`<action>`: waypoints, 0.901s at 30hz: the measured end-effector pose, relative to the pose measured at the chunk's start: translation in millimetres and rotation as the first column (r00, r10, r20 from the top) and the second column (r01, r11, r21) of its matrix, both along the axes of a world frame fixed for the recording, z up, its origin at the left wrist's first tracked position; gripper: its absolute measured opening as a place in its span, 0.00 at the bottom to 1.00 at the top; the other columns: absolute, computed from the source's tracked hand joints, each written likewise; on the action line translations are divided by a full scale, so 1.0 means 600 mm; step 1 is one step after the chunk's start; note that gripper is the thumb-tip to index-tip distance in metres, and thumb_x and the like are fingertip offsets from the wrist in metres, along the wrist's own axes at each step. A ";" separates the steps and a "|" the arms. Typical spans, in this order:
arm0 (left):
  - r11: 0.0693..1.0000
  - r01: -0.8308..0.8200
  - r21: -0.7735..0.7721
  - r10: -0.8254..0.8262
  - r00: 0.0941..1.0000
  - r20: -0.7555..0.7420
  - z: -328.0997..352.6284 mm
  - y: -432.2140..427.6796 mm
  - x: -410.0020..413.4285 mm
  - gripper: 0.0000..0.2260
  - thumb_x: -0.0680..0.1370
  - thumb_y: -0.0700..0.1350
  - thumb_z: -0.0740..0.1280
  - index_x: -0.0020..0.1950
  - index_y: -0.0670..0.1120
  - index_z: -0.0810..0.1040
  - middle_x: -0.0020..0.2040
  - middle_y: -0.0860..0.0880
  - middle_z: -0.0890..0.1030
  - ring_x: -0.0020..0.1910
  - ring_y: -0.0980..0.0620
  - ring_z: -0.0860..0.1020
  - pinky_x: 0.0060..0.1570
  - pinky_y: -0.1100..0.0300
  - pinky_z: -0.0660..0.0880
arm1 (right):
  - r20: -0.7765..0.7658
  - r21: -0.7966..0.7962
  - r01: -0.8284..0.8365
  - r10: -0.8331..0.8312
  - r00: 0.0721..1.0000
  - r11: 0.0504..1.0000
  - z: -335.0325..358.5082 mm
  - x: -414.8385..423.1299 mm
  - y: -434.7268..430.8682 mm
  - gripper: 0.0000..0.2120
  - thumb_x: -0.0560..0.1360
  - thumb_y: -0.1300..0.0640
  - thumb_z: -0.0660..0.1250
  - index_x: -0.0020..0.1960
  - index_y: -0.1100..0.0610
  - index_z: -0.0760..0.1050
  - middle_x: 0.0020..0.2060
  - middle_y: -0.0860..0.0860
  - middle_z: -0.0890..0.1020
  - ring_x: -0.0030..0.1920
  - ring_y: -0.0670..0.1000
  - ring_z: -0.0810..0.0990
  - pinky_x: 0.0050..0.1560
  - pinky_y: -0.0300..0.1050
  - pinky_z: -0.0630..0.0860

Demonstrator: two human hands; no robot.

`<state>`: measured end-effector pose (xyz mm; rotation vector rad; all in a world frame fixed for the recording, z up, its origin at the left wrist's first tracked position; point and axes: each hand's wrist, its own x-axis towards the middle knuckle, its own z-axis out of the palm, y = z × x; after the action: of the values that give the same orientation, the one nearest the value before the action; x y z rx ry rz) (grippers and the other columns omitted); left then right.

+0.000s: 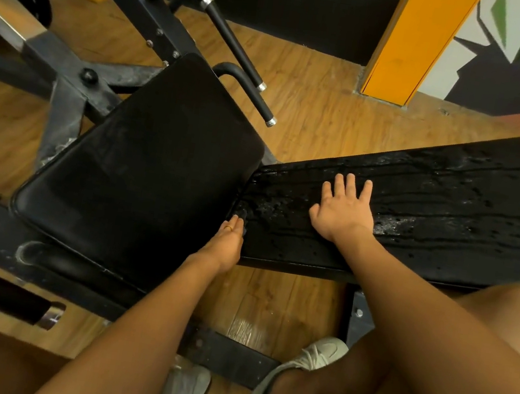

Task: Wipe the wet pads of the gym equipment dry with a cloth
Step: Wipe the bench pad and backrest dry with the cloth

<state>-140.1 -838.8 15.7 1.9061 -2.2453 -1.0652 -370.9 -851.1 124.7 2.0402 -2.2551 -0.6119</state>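
Apparently the drying has barely begun: nearest the person, the left hand [226, 242] reaches into the seam where the dry-looking seat pad [142, 162] meets the long wet pad [453, 205]. Its fingertips are lost in the dark there, so whether it pinches a cloth cannot be told. Just beyond, the right hand [344, 209] lies flat on the beaded pad, fingers spread and holding nothing. The next move likely calls for getting a cloth under a palm and sweeping toward the pad's far, droplet-covered end.
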 end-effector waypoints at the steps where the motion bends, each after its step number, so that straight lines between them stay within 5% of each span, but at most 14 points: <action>1: 1.000 0.012 0.008 -0.013 0.999 0.031 0.001 -0.004 -0.001 0.28 0.85 0.34 0.51 0.83 0.43 0.44 0.83 0.47 0.42 0.82 0.48 0.42 0.80 0.52 0.46 | -0.002 -0.001 0.001 -0.001 1.000 1.000 0.000 0.000 0.000 0.33 0.83 0.42 0.43 0.83 0.57 0.48 0.82 0.59 0.49 0.81 0.62 0.42 0.77 0.69 0.40; 17: 0.998 0.030 -0.058 -0.029 0.999 0.025 0.006 0.002 0.001 0.24 0.86 0.39 0.52 0.83 0.42 0.50 0.83 0.45 0.49 0.82 0.48 0.48 0.80 0.55 0.49 | 0.020 -0.002 -0.006 0.006 1.000 1.000 0.005 -0.001 0.006 0.32 0.83 0.42 0.44 0.83 0.58 0.50 0.82 0.59 0.49 0.81 0.61 0.43 0.78 0.68 0.41; 27: 0.981 0.187 0.057 -0.193 0.975 0.110 0.041 -0.098 -0.010 0.25 0.86 0.39 0.52 0.83 0.43 0.48 0.83 0.47 0.48 0.82 0.49 0.48 0.79 0.56 0.48 | 0.022 -0.022 -0.011 0.012 1.000 1.000 0.001 0.001 0.005 0.32 0.83 0.43 0.43 0.82 0.58 0.50 0.82 0.59 0.50 0.81 0.62 0.44 0.77 0.69 0.41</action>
<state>-146.4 -897.7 40.2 1.8447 -2.5323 -1.0616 -370.6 -847.9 125.2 2.0585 -2.2500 -0.5636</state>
